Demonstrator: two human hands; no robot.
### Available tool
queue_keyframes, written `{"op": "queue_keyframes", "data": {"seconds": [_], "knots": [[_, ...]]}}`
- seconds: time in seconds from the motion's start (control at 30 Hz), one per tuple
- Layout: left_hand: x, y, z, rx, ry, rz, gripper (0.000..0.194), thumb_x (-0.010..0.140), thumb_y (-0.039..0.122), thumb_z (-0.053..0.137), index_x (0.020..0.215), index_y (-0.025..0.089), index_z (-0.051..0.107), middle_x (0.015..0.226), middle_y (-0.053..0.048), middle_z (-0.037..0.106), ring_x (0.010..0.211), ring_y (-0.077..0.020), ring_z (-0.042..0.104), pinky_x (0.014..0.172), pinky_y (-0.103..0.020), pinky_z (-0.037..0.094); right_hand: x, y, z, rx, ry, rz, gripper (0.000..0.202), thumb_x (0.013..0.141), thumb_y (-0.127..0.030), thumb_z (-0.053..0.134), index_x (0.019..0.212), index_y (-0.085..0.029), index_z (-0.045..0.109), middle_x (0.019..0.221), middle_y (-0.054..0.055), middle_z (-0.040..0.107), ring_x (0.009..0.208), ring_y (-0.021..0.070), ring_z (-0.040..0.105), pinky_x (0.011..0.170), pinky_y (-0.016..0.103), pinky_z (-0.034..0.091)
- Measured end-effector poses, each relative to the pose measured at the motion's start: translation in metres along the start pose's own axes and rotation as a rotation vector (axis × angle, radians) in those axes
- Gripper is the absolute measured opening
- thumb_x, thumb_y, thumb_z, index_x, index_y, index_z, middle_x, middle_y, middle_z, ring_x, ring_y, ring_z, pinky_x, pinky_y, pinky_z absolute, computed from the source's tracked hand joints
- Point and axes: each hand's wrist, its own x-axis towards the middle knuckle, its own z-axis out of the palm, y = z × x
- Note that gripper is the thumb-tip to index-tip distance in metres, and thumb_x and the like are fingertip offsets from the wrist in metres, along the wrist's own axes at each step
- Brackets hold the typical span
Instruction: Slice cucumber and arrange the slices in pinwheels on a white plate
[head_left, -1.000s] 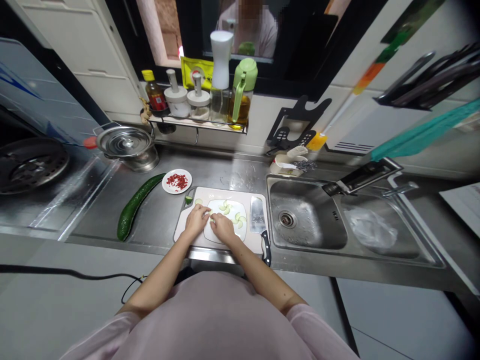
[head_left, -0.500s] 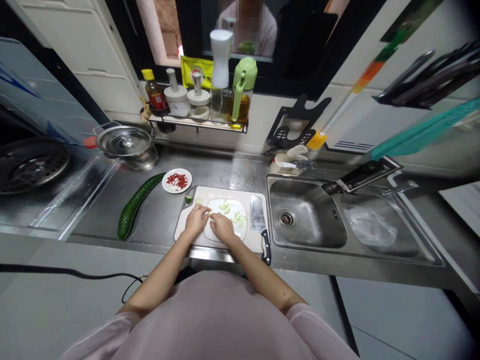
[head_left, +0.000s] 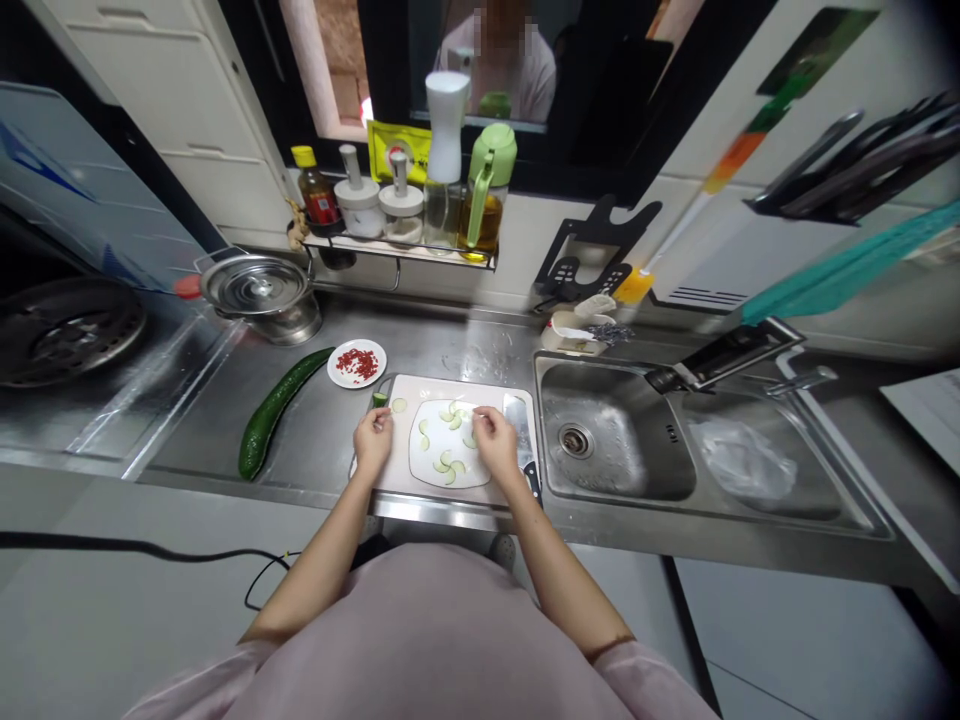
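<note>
A white plate (head_left: pixel 433 478) with curved pale-green cucumber slices (head_left: pixel 450 468) set in pinwheel shapes rests on the cutting board (head_left: pixel 397 482). My left hand (head_left: pixel 373 442) is over the board's left side, its fingers curled together by a round cucumber slice (head_left: pixel 399 405) and a cucumber stub (head_left: pixel 379 399). What its fingertips hold, if anything, I cannot make out. At the plate's right edge, my right hand (head_left: pixel 496 443) has its thumb and fingers drawn together and partly hides some slices. Whether it pinches a slice or the rim is unclear. Behind it lies a cleaver (head_left: pixel 516 408).
A long whole cucumber (head_left: pixel 277 412) and a small dish (head_left: pixel 337 376) of red bits lie to the left. Further back are a lidded steel pot (head_left: pixel 281 320) and a rack (head_left: pixel 360 246) of bottles and jars. A steel sink (head_left: pixel 607 430) sits to the right.
My hands, close together over the plate before, have moved apart, left hand leftward and right hand rightward. The slice pattern sits differently, as if the plate was turned, and more slices show.
</note>
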Motion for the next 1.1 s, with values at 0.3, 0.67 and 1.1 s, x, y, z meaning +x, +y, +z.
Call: {"op": "queue_keyframes", "data": {"seconds": [0.3, 0.67, 1.1], "knots": [[0.005, 0.003, -0.002, 0.077, 0.014, -0.085, 0.038, 0.08, 0.034, 0.052, 0.112, 0.018, 0.066, 0.079, -0.003, 0.067, 0.073, -0.0176, 0.061, 0.071, -0.026, 0.046, -0.019, 0.026, -0.063, 0.194, 0.328, 0.104, 0.035, 0.079, -0.042, 0.053, 0.091, -0.012, 0.066, 0.066, 0.001, 0.056, 0.059, 0.0122, 0.047, 0.057, 0.023, 0.041], [0.016, 0.036, 0.005, 0.332, -0.09, -0.171, 0.037, 0.084, 0.036, 0.054, 0.118, 0.025, 0.064, 0.092, -0.006, 0.073, 0.091, -0.0255, 0.067, 0.079, -0.032, 0.045, -0.039, 0.044, -0.052, 0.21, 0.263, 0.11, 0.038, 0.076, -0.046, 0.058, 0.089, -0.013, 0.069, 0.066, 0.003, 0.06, 0.059, 0.014, 0.049, 0.058, 0.026, 0.041], [0.016, 0.043, 0.013, 0.457, -0.114, -0.102, 0.032, 0.084, 0.028, 0.055, 0.115, 0.026, 0.064, 0.097, -0.007, 0.069, 0.091, -0.0234, 0.064, 0.077, -0.031, 0.045, -0.038, 0.041, -0.045, 0.199, 0.15, 0.107, 0.037, 0.076, -0.047, 0.056, 0.088, -0.015, 0.068, 0.065, 0.003, 0.061, 0.058, 0.0152, 0.051, 0.057, 0.027, 0.043]]}}
